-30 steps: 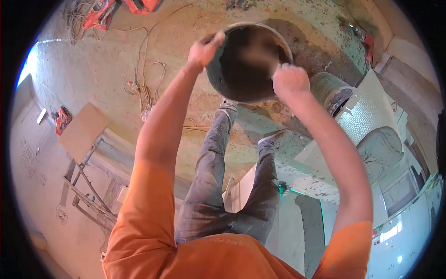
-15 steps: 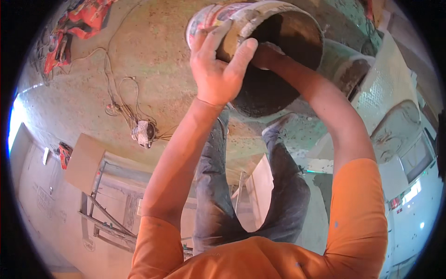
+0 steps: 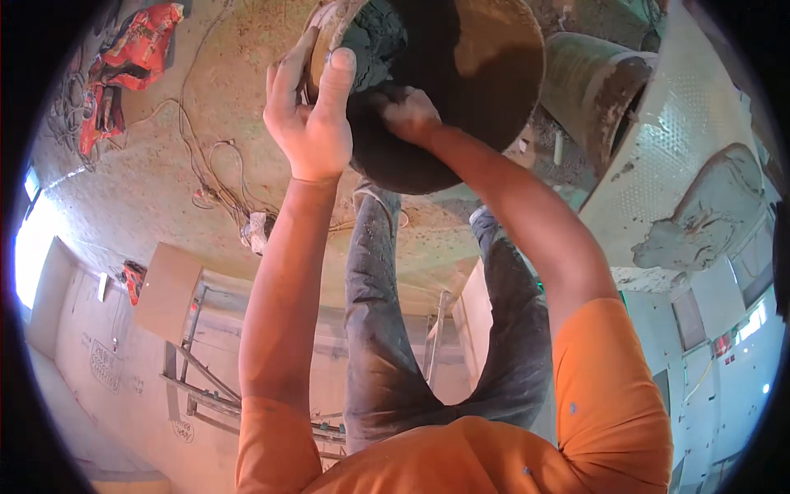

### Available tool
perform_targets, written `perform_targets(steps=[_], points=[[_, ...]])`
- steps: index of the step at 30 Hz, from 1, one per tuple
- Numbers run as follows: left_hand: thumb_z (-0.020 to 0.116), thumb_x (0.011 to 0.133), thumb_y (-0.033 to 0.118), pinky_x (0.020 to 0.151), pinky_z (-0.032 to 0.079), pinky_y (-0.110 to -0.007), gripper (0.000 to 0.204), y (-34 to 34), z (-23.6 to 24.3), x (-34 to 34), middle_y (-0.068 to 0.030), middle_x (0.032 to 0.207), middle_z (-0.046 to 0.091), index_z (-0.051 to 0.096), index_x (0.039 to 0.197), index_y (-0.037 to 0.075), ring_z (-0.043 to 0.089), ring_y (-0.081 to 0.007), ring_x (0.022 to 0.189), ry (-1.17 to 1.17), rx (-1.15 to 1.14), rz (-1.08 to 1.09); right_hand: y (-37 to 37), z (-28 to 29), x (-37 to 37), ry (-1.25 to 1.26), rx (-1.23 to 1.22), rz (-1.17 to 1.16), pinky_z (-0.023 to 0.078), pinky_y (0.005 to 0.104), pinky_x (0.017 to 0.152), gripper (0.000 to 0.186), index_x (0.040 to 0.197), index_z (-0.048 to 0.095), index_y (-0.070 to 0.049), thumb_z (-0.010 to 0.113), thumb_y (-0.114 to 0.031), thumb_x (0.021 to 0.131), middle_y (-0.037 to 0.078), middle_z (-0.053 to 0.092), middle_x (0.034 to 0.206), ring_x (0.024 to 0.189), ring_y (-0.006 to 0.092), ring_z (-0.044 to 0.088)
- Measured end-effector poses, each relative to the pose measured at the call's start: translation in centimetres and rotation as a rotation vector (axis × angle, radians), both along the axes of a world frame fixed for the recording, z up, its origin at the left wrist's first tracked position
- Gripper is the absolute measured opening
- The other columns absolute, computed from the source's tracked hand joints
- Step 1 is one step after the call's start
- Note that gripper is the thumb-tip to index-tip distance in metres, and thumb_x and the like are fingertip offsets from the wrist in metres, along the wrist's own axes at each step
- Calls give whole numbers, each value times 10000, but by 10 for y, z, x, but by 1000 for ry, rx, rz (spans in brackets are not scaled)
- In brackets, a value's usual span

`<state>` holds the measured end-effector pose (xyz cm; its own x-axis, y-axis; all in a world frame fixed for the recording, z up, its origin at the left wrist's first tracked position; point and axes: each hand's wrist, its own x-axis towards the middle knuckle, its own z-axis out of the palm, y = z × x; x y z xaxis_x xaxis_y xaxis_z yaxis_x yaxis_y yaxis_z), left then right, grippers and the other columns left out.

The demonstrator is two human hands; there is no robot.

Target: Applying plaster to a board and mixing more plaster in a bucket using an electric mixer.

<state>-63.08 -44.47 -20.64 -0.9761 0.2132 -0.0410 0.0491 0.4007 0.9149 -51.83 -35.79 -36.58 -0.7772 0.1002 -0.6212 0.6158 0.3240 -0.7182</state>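
A large bucket (image 3: 514, 62) is tilted with its wide mouth toward me, at the top of the view. Wet grey mortar (image 3: 374, 45) clings inside its far left part, and the rest of the interior is dark. My left hand (image 3: 309, 111) grips the bucket's left rim, thumb on the mouth side and fingers round the outside. Inside the mouth, my right hand (image 3: 410, 114) is closed, knuckles up. Shadow hides its fingertips and whatever they hold.
Right of the bucket lies another mortar-crusted cylindrical container (image 3: 580, 82). Beyond it, a pale textured sheet (image 3: 658, 156) carries a spread grey mortar patch (image 3: 708, 210). Red bags (image 3: 144, 49) and a loose cable (image 3: 188, 140) lie on the floor at left. A metal frame (image 3: 206, 395) stands lower left.
The bucket's mouth has turned more toward me and shifted left, and mortar inside now shows. My left hand has moved left with the rim. My right hand has moved left and lower within the mouth.
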Motion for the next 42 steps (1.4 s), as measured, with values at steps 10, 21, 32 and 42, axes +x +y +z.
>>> perform_targets(steps=[10,21,32,42], points=[[770,921,318,796,477,-246,416,49,-2,-32,-24,1018,671,723,1202,15,590,-87,866,-106,-213,61,121,174,36,112,305,-11,521,522,747,337,941,668,-29,525,-328,994,250,688,907,876,457,662],[764,815,520,890,514,-405,516,118,26,-32,-116,1007,704,763,1159,135,668,-300,971,5,-413,-5,270,280,322,-223,722,-394,434,366,588,190,967,601,3,682,-168,947,115,576,702,603,231,508],[756,795,541,925,503,-429,555,132,23,-42,-148,1094,699,758,1162,125,648,-346,1042,61,-477,-111,238,316,200,-159,504,-87,509,468,657,308,863,683,-41,600,-322,959,155,692,785,749,385,685],[781,784,468,936,498,-446,518,129,30,-34,-175,1096,702,754,1128,82,642,-367,1057,77,-337,-218,192,54,-54,40,832,905,556,457,847,271,1104,749,-135,587,-243,915,119,757,1058,1027,282,722]])
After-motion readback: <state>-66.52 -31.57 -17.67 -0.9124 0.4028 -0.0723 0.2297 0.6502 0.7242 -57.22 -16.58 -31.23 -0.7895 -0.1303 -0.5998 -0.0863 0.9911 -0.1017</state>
